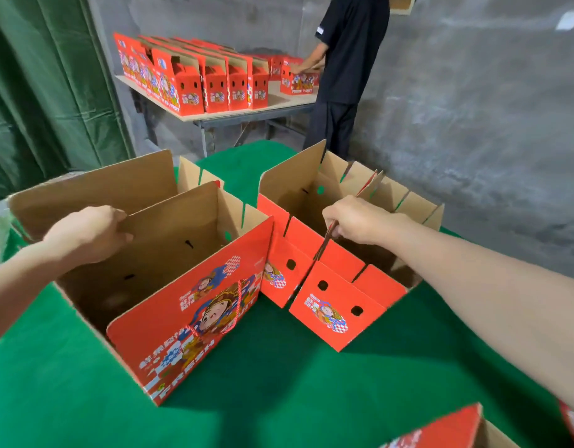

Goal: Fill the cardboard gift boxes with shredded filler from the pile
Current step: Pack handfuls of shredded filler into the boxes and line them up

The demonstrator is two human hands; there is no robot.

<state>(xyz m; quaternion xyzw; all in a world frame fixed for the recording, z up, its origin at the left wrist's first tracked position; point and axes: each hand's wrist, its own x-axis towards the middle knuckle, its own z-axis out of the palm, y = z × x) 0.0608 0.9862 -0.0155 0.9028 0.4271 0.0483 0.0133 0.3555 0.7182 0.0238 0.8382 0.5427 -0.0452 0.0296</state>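
Several open red cardboard gift boxes stand on a green cloth table (279, 399). The nearest box (195, 312), at centre left, shows a bare brown inside. My left hand (92, 234) grips the top edge of this box's back flap. Behind it stands another open box (95, 185). To the right, two boxes stand side by side: a near one (340, 302) and a far one (298, 189). My right hand (356, 221) pinches the upright flap edge between them. No shredded filler pile is in view.
A corner of another red box (440, 431) shows at the bottom right. At the back, a person in black (344, 76) handles a box at a wooden table (279, 103) lined with several red boxes (195, 79). A green curtain (37, 92) hangs at left.
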